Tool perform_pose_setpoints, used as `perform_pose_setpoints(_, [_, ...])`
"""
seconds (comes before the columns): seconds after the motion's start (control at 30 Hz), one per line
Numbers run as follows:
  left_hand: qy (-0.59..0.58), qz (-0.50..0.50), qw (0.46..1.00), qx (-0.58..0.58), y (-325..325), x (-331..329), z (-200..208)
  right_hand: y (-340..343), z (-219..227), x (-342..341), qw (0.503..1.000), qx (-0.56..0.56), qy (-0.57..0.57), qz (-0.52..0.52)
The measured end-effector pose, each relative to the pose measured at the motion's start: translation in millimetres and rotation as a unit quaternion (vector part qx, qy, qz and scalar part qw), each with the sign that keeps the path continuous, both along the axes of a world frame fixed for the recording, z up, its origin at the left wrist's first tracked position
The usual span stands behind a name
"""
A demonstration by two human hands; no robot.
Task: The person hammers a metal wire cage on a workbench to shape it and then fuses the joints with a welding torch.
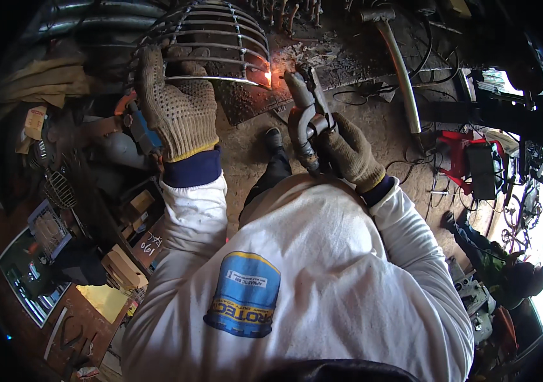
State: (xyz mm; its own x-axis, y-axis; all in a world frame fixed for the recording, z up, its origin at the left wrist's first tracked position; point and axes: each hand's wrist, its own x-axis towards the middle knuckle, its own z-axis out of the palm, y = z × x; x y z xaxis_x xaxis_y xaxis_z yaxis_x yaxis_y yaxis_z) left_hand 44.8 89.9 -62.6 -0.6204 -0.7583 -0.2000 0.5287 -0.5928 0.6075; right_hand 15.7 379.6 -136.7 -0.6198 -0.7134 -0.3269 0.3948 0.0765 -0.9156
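At the top, a dome-shaped cage point(217, 32) of curved metal rods stands on a dark work surface. My left hand point(179, 111), in a beige dotted glove, has its fingers around the cage's rods at the near left. An orange-white glow point(267, 75) burns at the cage's near right corner, on the end of its bottom rod. Just right of the glow, my gloved right hand point(351, 153) is closed on a grey metal welding electrode holder point(309, 118), its jaws pointing up and away. Any rod between the jaws and the glow is too hard to make out.
A hammer point(395, 63) lies at the right of the debris-strewn metal worktop point(246, 102). Cables point(433, 57) trail there. An angle grinder point(144, 130) sits beside my left wrist. Farther right are a red chair point(452, 156) and another person point(500, 267).
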Motion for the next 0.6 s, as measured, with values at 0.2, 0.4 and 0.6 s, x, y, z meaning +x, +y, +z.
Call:
perform_pose_setpoints(0.2, [-0.01,-0.016,1.0,-0.002,1,6,-3,-4,0,0,1.0,0.014,0.002,0.014])
perform_pose_setpoints(0.4, [-0.009,0.031,0.998,0.05,14,2,4,-7,-3,0,1.0,0.008,0.006,0.004])
perform_pose_setpoints(0.6, [-0.035,0.042,0.998,0.03,14,4,2,-8,-1,-1,1.0,0.012,0.004,0.004])
